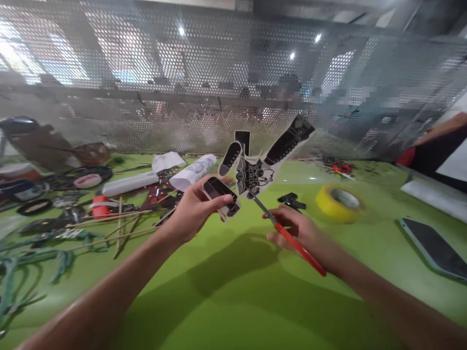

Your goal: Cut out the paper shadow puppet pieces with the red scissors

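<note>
My left hand (199, 209) pinches a black-and-white printed paper cutout (251, 177) by one of its dark limb-like parts, thumb on top. The cutout is held up above the green table, with several dark pieces sticking out from a patterned middle. In my right hand (295, 226) is a pair of scissors (297, 245) with red handles, fingers closed about them. The blade tips reach the lower edge of the cutout's patterned middle. Whether paper lies between the blades I cannot tell.
On the green table (233, 301), a yellow tape roll (339, 201) and a phone (434, 245) lie to the right. Rolled paper (193, 172), thin sticks (120, 228) and green strips (32, 262) clutter the left. A perforated metal screen (219, 97) stands behind. A person's sleeve (452, 146) shows at right.
</note>
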A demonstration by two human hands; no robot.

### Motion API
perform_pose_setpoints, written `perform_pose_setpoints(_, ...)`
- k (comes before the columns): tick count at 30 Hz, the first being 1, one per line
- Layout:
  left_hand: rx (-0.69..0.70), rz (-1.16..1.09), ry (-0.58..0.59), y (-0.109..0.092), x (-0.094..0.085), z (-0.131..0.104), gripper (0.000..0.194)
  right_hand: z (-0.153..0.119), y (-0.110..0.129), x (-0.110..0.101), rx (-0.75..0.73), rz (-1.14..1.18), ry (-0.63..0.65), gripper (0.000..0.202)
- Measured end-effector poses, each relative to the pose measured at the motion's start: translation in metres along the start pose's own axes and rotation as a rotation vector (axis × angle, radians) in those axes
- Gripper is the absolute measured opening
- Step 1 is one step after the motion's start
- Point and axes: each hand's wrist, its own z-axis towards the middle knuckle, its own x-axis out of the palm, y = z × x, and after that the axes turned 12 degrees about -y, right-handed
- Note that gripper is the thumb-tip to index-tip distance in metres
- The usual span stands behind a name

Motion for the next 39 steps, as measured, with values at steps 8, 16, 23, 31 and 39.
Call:
perform_pose_setpoints(8, -0.125, 0.089, 0.252, -0.004, -0.001, -0.004, 0.041, 0.000, -0.001, -0.002, 0.001, -0.031, 0.020, 0.051)
perform_pose_setpoints(16, -0.067, 0.229, 0.197, -0.013, -0.001, -0.006, 0.026, -0.006, 0.004, 0.001, 0.062, -0.022, 0.102, 0.053)
perform_pose_setpoints(23, -0.063, 0.262, 0.192, -0.020, 0.004, -0.009, 0.032, -0.006, -0.004, -0.003, 0.003, -0.119, 0.097, 0.061)
perform_pose_setpoints(31, -0.053, 0.359, 0.256, -0.028, -0.004, -0.005, 0.042, -0.010, -0.004, 0.006, -0.076, -0.044, 0.101, 0.045)
perform_pose_setpoints(39, -0.130, 0.354, 0.266, -0.035, -0.002, -0.008, 0.037, -0.017, -0.008, 0.011, -0.102, -0.008, 0.080, 0.037)
